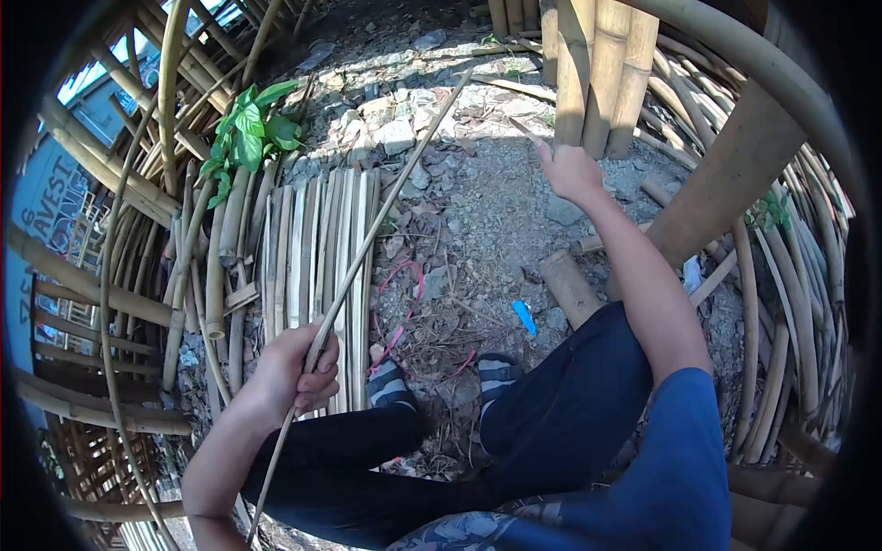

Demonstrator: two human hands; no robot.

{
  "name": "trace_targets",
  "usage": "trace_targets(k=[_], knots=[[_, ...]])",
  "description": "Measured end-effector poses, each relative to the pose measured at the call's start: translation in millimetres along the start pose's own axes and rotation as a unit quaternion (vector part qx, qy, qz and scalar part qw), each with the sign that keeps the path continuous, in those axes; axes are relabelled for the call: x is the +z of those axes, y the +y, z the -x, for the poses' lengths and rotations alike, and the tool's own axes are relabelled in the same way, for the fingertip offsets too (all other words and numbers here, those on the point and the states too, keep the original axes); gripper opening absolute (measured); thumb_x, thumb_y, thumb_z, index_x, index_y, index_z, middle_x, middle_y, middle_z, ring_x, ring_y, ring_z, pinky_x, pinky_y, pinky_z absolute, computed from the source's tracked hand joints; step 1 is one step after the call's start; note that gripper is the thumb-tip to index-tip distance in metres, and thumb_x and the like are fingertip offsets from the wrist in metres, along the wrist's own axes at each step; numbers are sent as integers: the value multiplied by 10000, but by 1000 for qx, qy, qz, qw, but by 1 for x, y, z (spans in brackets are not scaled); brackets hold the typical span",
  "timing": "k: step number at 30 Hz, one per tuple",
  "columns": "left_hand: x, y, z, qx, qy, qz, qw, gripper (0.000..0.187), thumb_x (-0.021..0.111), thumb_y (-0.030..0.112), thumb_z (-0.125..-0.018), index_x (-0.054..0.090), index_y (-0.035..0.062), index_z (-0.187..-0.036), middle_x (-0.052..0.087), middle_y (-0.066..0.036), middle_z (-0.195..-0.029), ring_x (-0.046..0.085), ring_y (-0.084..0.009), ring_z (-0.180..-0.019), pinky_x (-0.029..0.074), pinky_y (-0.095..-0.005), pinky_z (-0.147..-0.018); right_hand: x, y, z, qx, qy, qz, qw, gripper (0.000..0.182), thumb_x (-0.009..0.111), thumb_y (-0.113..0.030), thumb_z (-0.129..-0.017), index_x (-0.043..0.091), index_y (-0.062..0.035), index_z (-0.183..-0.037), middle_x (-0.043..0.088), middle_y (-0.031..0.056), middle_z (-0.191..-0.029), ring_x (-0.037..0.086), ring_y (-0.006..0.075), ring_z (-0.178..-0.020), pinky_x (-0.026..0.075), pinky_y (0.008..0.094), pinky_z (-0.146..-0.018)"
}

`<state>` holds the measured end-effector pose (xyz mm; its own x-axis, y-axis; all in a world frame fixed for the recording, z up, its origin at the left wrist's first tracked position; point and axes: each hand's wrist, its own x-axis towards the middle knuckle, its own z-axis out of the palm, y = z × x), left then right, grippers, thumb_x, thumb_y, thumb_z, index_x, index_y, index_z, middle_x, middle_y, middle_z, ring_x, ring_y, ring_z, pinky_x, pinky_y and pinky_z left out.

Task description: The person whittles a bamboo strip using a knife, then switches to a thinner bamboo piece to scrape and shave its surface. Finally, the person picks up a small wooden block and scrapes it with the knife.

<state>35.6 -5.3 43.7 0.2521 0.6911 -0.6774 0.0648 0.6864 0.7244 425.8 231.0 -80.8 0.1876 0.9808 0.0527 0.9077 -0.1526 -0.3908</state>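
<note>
My left hand is closed around a long, thin bamboo strip. The strip slants from the bottom left up to the top middle, its upper end over the stony ground. Out to the upper right, my right hand is closed on the handle end of a knife, whose thin blade points up and left. The knife and the strip are apart. Below the strip lies a bundle of flat split bamboo slats on the ground.
Thick upright bamboo poles stand at the upper right, with a slanted post beside my right arm. A pink cord, a blue piece and a bamboo offcut lie near my feet. Leaves and bamboo framing are at left.
</note>
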Motion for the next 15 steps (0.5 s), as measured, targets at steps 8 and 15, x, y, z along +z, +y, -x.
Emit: trace_targets(k=[8,15], knots=[[67,-3,70,42,63,-28,997,494,320,414,-1061,442,98,-702,287,42,-441,268,-83,-325,230,-247,-301,-30,-30,42,-58,22,-5,998,727,290,-598,-1012,717,-13,-1068,698,234,-1104,660,401,-1066,508,506,-906],[75,0,96,120,52,-46,990,465,343,390,-1056,476,80,-737,306,45,-447,282,-82,-333,240,-247,-309,-44,-32,45,4,88,-103,991,754,286,-628,-999,711,-9,-1079,678,262,-1133,634,415,-1110,476,497,-949]])
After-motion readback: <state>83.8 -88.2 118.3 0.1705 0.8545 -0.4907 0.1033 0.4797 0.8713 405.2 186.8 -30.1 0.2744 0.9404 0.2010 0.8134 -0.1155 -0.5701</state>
